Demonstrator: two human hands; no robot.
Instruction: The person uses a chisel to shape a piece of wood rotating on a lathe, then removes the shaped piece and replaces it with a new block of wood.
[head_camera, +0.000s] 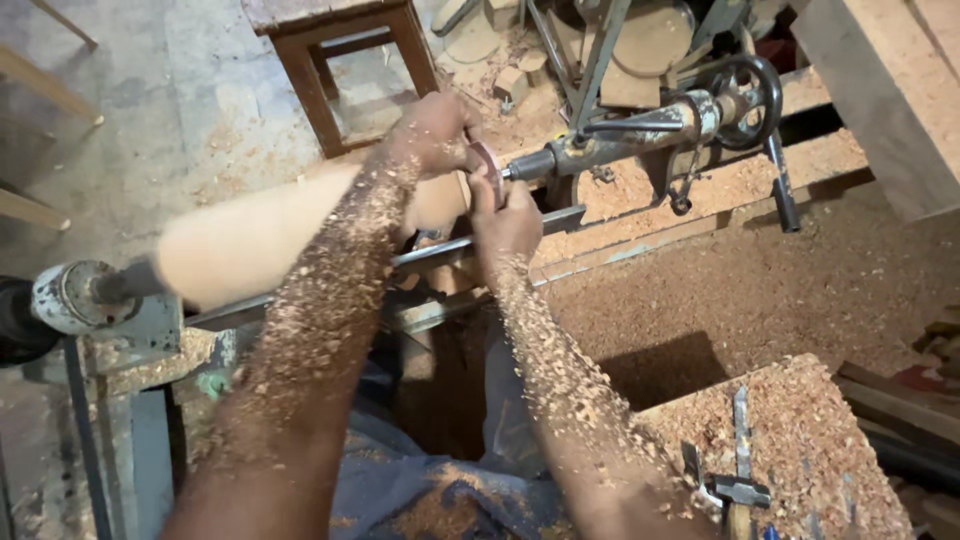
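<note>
A pale, blurred wooden workpiece (250, 240) is mounted on a lathe, tapering toward the tailstock (640, 130). My left hand (432, 132) reaches over the workpiece's narrow end and grips a small reddish strip (489, 170). My right hand (508, 222) holds the strip's lower end from below, just beside the tailstock point. Both forearms are coated with wood shavings.
The headstock (75, 295) is at the left, and a tool rest bar (480, 245) runs under the workpiece. A handwheel (745, 90) sits at the tailstock's far end. A wooden stool (340, 60) stands behind. Chisels (738, 470) lie on a shavings-covered block at lower right.
</note>
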